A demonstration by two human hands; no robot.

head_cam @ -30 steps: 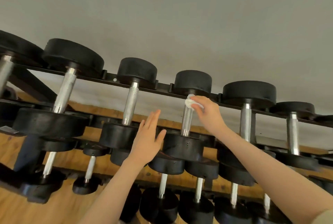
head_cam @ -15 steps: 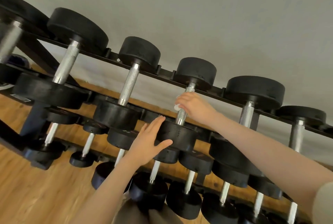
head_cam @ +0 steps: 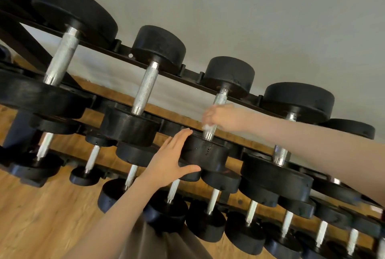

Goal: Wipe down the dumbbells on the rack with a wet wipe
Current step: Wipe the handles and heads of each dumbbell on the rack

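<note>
My right hand (head_cam: 224, 117) is curling around the silver handle of a dumbbell (head_cam: 216, 113) on the rack's top tier, pinching a white wet wipe (head_cam: 207, 127) against the bar, low on it near the front head. My left hand (head_cam: 173, 161) is lying flat, fingers straight, against that dumbbell's near black head, at seven o'clock from the wipe. Neighbouring dumbbells are sitting close at three and nine o'clock on the black rack (head_cam: 187, 75). More tiers are crowding below. A grey wall (head_cam: 270, 9) is rising behind; a wooden floor (head_cam: 41, 217) is lying beneath.
</note>
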